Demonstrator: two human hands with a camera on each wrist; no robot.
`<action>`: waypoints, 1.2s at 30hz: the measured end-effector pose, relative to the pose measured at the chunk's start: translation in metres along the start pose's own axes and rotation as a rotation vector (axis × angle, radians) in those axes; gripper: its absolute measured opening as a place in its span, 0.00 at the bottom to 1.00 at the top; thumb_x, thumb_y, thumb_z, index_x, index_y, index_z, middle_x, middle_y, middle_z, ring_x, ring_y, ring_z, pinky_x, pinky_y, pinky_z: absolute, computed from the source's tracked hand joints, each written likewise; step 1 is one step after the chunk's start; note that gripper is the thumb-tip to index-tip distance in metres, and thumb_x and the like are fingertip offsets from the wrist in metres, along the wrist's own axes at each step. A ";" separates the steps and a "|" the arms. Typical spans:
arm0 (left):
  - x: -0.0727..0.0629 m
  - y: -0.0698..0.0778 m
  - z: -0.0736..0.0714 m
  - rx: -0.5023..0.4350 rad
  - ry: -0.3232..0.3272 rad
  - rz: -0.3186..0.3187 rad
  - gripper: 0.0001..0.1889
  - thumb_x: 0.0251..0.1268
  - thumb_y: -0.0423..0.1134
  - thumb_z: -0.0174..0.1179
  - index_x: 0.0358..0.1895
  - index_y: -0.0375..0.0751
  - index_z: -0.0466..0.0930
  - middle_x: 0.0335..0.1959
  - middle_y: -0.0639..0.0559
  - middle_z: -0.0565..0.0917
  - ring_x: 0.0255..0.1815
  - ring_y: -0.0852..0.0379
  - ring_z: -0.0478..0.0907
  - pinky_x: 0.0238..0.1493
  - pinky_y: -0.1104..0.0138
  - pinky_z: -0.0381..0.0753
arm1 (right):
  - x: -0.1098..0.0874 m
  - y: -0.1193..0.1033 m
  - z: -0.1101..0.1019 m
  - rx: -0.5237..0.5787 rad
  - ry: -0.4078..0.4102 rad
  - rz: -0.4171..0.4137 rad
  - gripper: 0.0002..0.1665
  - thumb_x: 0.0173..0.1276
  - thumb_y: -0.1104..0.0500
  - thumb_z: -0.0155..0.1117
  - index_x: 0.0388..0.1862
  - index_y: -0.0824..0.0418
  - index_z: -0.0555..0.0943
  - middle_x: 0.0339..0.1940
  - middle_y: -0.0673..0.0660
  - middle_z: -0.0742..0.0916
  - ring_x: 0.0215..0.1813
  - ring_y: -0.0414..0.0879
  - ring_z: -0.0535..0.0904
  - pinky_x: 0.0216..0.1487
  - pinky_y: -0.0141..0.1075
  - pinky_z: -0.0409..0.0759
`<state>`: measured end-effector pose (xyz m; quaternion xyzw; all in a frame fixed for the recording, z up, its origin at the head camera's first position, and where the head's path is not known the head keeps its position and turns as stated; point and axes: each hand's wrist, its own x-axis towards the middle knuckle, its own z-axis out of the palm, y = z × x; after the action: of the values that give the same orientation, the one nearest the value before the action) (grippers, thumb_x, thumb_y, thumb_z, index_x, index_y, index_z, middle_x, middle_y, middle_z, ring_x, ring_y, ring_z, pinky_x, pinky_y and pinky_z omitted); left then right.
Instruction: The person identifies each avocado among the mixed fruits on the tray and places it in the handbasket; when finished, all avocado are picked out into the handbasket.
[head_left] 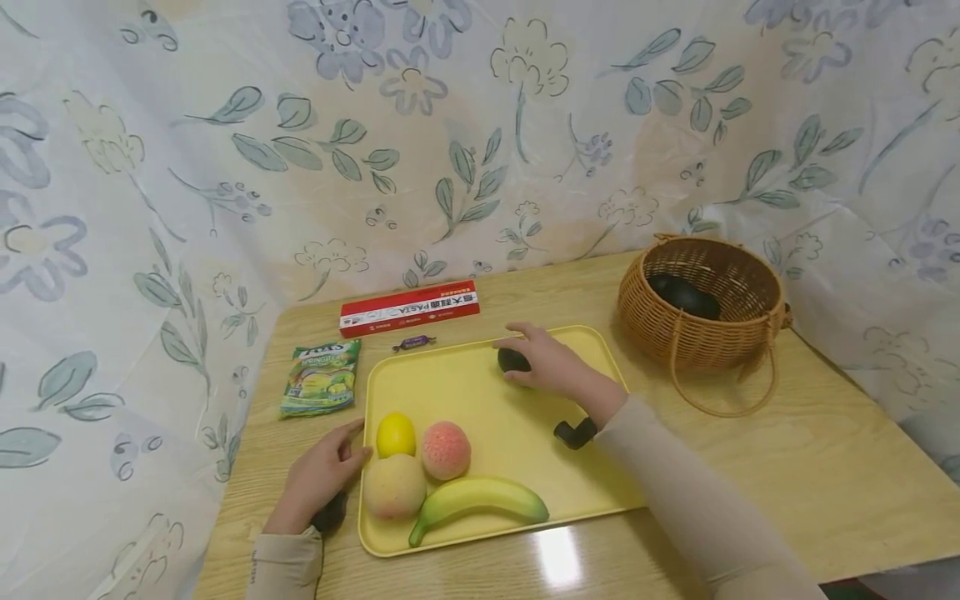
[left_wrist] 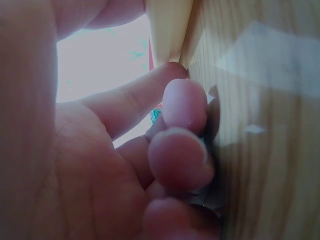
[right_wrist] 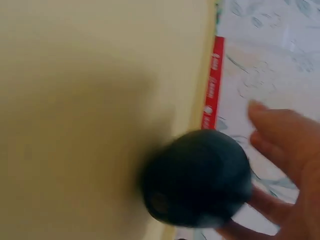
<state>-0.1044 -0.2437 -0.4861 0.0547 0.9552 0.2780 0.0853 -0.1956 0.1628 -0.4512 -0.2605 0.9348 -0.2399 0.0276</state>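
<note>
Near the back of the yellow tray [head_left: 480,400], my right hand [head_left: 551,362] is spread around a dark avocado [head_left: 513,360]. In the right wrist view some fingers [right_wrist: 272,205] touch the avocado's far side, while the thumb stands apart from it. My left hand [head_left: 322,471] rests on the table by the tray's left side, its thumb and forefinger touching the edge. Inside the tray, close to that hand, lie a lemon [head_left: 395,435], a pinkish-red peach [head_left: 446,450], a pale peach [head_left: 394,487] and a green-yellow banana [head_left: 483,500].
A wicker basket [head_left: 645,321] with dark round fruit [head_left: 684,296] inside stands right of the tray, its handle hanging toward the front. Behind the tray are a red pasta box [head_left: 409,308] and a purple-wrapped candy [head_left: 413,342]. A green snack bag [head_left: 321,379] lies at the left.
</note>
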 end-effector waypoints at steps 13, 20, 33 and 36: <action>0.002 0.002 0.000 0.011 0.008 0.018 0.29 0.74 0.49 0.66 0.72 0.41 0.76 0.32 0.55 0.73 0.26 0.58 0.68 0.28 0.64 0.65 | -0.004 0.005 0.016 -0.040 -0.073 0.016 0.23 0.67 0.63 0.76 0.60 0.53 0.84 0.65 0.64 0.76 0.61 0.61 0.76 0.63 0.53 0.76; 0.001 0.003 0.000 0.001 -0.002 0.004 0.28 0.74 0.49 0.66 0.72 0.41 0.76 0.32 0.55 0.73 0.26 0.58 0.68 0.28 0.63 0.65 | -0.013 0.009 -0.008 -0.021 0.006 0.039 0.25 0.63 0.65 0.76 0.60 0.55 0.85 0.65 0.65 0.77 0.63 0.63 0.76 0.64 0.54 0.75; 0.001 0.002 -0.001 0.005 -0.005 0.004 0.28 0.74 0.48 0.66 0.72 0.41 0.76 0.31 0.55 0.73 0.26 0.58 0.68 0.28 0.64 0.64 | -0.046 0.035 -0.125 -0.020 0.391 0.184 0.30 0.66 0.65 0.76 0.67 0.59 0.81 0.73 0.68 0.70 0.69 0.72 0.70 0.62 0.64 0.74; 0.001 0.001 -0.001 0.004 -0.002 0.004 0.28 0.74 0.48 0.66 0.71 0.41 0.77 0.31 0.55 0.73 0.26 0.58 0.68 0.28 0.64 0.64 | -0.057 0.045 -0.142 -0.021 0.433 0.233 0.30 0.66 0.67 0.75 0.67 0.61 0.80 0.74 0.69 0.68 0.71 0.73 0.67 0.64 0.65 0.72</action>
<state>-0.1054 -0.2430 -0.4845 0.0571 0.9556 0.2762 0.0854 -0.1928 0.2870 -0.3510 -0.0935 0.9451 -0.2757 -0.1483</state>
